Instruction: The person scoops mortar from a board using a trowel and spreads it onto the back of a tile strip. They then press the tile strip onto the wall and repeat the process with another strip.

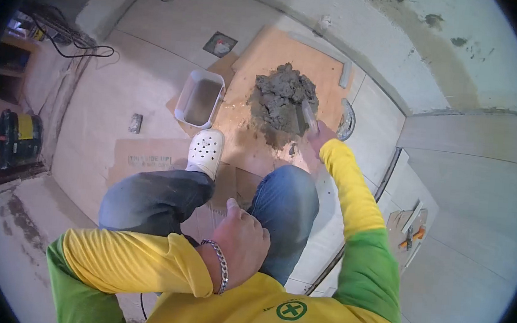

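My right hand point(321, 137) is closed around a trowel point(309, 115). Its blade touches the right side of a heap of wet grey mortar point(285, 91), partly hiding its own shape. The mortar lies on an orange-brown board point(250, 70), with smears spread toward me. My left hand point(241, 245), with a chain bracelet at the wrist, is curled shut between my knees, its palm hidden; nothing shows in it. Left of the mortar, a white plastic tub point(186, 98) holds murky water.
A white clog point(205, 151) on my foot stands just below the tub. A curved grey-edged piece point(347, 120) lies right of the board. Flat cardboard point(143, 158), a square floor opening point(220, 44) and a dark green bucket point(18, 139) are at left. Orange-handled tools point(413, 235) lie at right.
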Demonstrator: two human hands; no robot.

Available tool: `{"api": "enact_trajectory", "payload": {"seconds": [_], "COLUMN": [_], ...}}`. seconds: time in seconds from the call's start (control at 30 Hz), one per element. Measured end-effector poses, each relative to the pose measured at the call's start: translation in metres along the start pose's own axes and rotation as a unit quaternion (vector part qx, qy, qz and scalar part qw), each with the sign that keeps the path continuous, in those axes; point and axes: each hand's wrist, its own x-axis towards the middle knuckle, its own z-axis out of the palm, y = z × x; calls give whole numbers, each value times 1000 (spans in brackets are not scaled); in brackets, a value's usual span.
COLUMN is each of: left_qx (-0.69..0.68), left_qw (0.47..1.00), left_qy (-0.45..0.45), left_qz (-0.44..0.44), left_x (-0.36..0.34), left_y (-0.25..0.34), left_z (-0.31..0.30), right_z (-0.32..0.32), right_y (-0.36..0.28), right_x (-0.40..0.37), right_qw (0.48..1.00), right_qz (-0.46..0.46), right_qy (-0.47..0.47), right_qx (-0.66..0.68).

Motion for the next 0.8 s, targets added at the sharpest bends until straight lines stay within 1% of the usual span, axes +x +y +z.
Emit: {"api": "enact_trajectory", "payload": {"seconds": [0.03, 0.07, 0.1, 0.13, 0.17, 0.2, 0.23, 0.27, 0.3, 0.4, 0.47, 0.5, 0.53, 0.57, 0.6, 0.63, 0.67, 0.7, 0.77, 0.8], "left_qx": [-3, 18, 41, 42, 51, 61, 64, 46, 33, 71, 65, 57, 54, 62, 71, 71, 54, 38, 37, 34], "left_qw": [1000, 1000, 998, 998, 995, 991, 991, 995, 998, 995, 996, 997, 997, 995, 992, 992, 995, 998, 998, 998], "left_qy": [1, 24, 46, 47, 85, 122, 120, 81, 46, 74, 65, 54, 54, 75, 98, 101, 78, 55, 52, 38], "left_qz": [0, 5, 9, 4, 5, 9, 13, 18, 20, 18, 12, 8, 8, 19, 28, 24, 10, -3, -17, -23], "left_x": [-2, -4, -5, -5, -5, -5, -3, 1, 4, 13, 7, 4, 2, -1, -3, -3, -1, 0, 3, 1], "left_y": [1, 3, 3, 3, 4, 7, 10, 13, 15, 14, 12, 11, 9, 10, 10, 11, 11, 12, 13, 13], "left_z": [3, 7, 11, 14, 17, 17, 13, 6, 0, 3, -1, -1, 0, 4, 5, 4, 2, 1, 1, 2], "right_z": [-1, 1, 6, 10, 14, 19, 21, 16, 3, -50, -80, -93, -107, -115, -116, -113, -106, -87, -46, -22], "right_y": [-12, -21, -23, -27, -30, -35, -39, -40, -42, -53, -63, -69, -77, -81, -80, -78, -75, -60, -30, -55], "right_x": [-30, -54, -69, -80, -83, -75, -61, -54, -53, -66, -70, -74, -80, -81, -70, -51, -28, 9, 80, 57], "right_qw": [991, 965, 965, 968, 968, 969, 958, 944, 944, 941, 935, 934, 943, 949, 948, 963, 976, 976, 936, 942], "right_qz": [-8, -19, -22, 13, 49, 49, 30, 12, 13, -34, -67, -67, -36, -5, -7, -3, -1, -6, -104, -5], "right_qy": [28, 55, 53, 15, -23, -22, -18, -12, -3, -57, -103, -106, -102, -99, -100, -77, -54, -53, -8, -46], "right_qx": [-129, -255, -255, -252, -246, -242, -285, -330, -329, -332, -333, -333, -316, -300, -303, -258, -211, -213, -337, -332]}}
